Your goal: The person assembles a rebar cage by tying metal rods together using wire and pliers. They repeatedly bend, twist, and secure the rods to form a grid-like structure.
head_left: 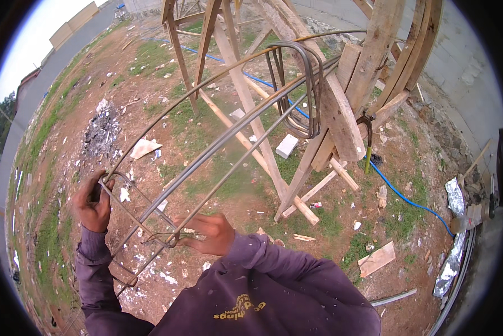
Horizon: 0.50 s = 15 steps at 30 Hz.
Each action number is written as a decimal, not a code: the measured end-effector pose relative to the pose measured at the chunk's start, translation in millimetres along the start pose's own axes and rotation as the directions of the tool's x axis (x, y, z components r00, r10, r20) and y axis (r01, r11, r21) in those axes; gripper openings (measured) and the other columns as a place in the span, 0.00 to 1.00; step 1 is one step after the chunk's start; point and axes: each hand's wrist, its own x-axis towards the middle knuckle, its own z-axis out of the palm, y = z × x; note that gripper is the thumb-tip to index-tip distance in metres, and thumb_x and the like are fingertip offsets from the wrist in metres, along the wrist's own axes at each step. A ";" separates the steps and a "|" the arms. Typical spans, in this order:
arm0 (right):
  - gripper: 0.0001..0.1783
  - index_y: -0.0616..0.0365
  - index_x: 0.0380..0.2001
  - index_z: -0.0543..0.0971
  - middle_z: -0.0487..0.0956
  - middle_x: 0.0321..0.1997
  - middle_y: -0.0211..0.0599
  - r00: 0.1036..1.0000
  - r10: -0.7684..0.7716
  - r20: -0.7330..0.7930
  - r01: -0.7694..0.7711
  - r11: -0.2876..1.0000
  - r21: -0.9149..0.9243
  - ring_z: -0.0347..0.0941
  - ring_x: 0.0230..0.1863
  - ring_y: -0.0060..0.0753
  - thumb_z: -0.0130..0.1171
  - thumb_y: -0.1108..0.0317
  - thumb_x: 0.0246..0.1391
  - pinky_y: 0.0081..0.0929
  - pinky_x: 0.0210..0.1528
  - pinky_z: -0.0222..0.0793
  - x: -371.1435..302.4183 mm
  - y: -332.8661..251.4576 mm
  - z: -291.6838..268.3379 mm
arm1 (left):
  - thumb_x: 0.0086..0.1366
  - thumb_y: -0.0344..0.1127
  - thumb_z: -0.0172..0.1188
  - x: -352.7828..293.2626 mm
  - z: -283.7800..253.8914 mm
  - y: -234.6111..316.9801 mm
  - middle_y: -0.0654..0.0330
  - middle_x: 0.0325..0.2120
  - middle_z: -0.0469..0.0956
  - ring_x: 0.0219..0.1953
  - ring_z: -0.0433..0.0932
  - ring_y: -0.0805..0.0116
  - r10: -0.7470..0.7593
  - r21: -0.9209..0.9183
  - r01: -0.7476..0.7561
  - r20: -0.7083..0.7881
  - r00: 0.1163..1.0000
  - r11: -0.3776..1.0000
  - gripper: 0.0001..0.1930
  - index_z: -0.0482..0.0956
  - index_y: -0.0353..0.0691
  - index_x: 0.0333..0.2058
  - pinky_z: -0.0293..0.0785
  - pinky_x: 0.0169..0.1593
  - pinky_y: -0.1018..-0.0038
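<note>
Several long steel rebars (207, 147) slope from upper right to lower left in front of me, forming a cage. A bent square rebar stirrup (127, 210) goes around them. My left hand (93, 204) is closed around the stirrup's left corner, at the outer bar. My right hand (211, 232) is closed at its right corner, fingers partly hidden behind the steel. Thin tie wire (151, 237) sticks out beside the right fingertips. Nearer me, another stirrup (129, 278) crosses the bars. A bunch of loose stirrups (313, 95) hangs on the bars' far end.
A wooden trestle (341, 112) holds up the bars' far end. Pincers (368, 140) hang on it. Below lie a white block (287, 146) and a blue hose (402, 195). A pale board piece (376, 259) and silver foil (456, 197) lie at the right, near a wall.
</note>
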 end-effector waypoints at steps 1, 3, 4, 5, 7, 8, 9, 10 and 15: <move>0.16 0.57 0.38 0.83 0.85 0.37 0.39 0.992 -0.008 -0.123 0.006 1.000 -0.017 0.84 0.35 0.38 0.75 0.72 0.44 0.28 0.32 0.78 2.3 -3.0 -13.4 | 0.60 0.23 0.66 1.7 -3.1 1.8 0.63 0.23 0.78 0.24 0.72 0.82 0.003 0.044 -0.001 -0.048 0.999 0.999 0.14 0.82 0.31 0.45 0.66 0.28 0.82; 0.16 0.60 0.38 0.82 0.84 0.39 0.40 0.924 -0.084 -0.373 0.070 0.996 -0.050 0.84 0.38 0.35 0.75 0.74 0.45 0.27 0.38 0.78 10.4 -5.8 -55.9 | 0.60 0.23 0.66 4.5 -11.2 4.2 0.62 0.24 0.80 0.26 0.74 0.81 -0.079 0.106 0.083 -0.043 0.996 0.991 0.14 0.82 0.30 0.46 0.68 0.30 0.81; 0.19 0.61 0.43 0.80 0.82 0.42 0.35 0.847 -0.078 -0.526 0.024 0.994 -0.108 0.76 0.27 0.21 0.74 0.71 0.48 0.19 0.29 0.71 14.7 -7.7 -79.5 | 0.60 0.23 0.65 6.3 -13.0 3.8 0.61 0.24 0.80 0.25 0.74 0.81 -0.053 0.076 0.056 -0.047 0.998 0.996 0.14 0.82 0.30 0.45 0.69 0.30 0.81; 0.21 0.61 0.44 0.78 0.81 0.47 0.37 0.774 -0.086 -0.627 -0.094 0.964 -0.248 0.55 0.19 0.05 0.76 0.68 0.48 0.13 0.19 0.51 20.5 -6.6 -108.6 | 0.60 0.23 0.65 6.1 -14.0 3.6 0.61 0.24 0.80 0.25 0.74 0.81 -0.025 0.113 0.027 -0.021 0.999 0.993 0.13 0.82 0.30 0.45 0.69 0.30 0.81; 0.26 0.63 0.49 0.76 0.79 0.48 0.41 0.617 -0.100 -0.781 -0.347 0.855 -0.384 0.67 0.25 0.17 0.75 0.70 0.48 0.18 0.24 0.61 41.7 4.3 -156.8 | 0.60 0.23 0.65 5.4 -10.7 0.8 0.61 0.23 0.80 0.25 0.74 0.80 0.003 0.110 -0.001 -0.014 1.000 0.994 0.13 0.82 0.30 0.45 0.69 0.30 0.81; 0.27 0.64 0.50 0.76 0.78 0.48 0.44 0.595 -0.149 -0.790 -0.387 0.809 -0.443 0.73 0.28 0.25 0.74 0.70 0.48 0.24 0.26 0.67 53.3 9.8 -177.0 | 0.60 0.23 0.65 4.6 -6.2 -1.3 0.62 0.23 0.79 0.24 0.74 0.81 0.046 0.106 -0.043 -0.032 0.998 0.993 0.13 0.82 0.29 0.44 0.68 0.29 0.82; 0.27 0.65 0.50 0.75 0.78 0.48 0.46 0.663 -0.203 -0.721 -0.402 0.716 -0.571 0.75 0.31 0.33 0.73 0.69 0.47 0.29 0.30 0.69 61.6 13.1 -190.7 | 0.60 0.23 0.65 2.9 -2.1 -3.1 0.61 0.23 0.79 0.24 0.74 0.80 0.015 0.076 -0.013 -0.030 0.999 0.997 0.13 0.82 0.29 0.44 0.69 0.30 0.82; 0.28 0.65 0.51 0.75 0.78 0.48 0.48 0.728 -0.226 -0.647 -0.402 0.624 -0.670 0.77 0.34 0.41 0.72 0.68 0.47 0.35 0.33 0.71 69.7 15.8 -201.2 | 0.60 0.24 0.65 1.4 2.8 -4.8 0.61 0.23 0.80 0.24 0.74 0.80 -0.012 0.048 0.013 -0.029 0.999 0.999 0.13 0.82 0.30 0.44 0.69 0.30 0.82; 0.25 0.67 0.47 0.77 0.82 0.39 0.51 0.726 -0.070 -0.684 -0.541 0.556 -0.631 0.80 0.38 0.59 0.69 0.65 0.47 0.48 0.44 0.73 91.2 23.6 -207.4 | 0.60 0.26 0.67 -5.2 7.6 -6.7 0.60 0.24 0.82 0.24 0.76 0.79 -0.016 0.003 0.016 -0.027 1.000 1.000 0.13 0.82 0.30 0.44 0.71 0.30 0.81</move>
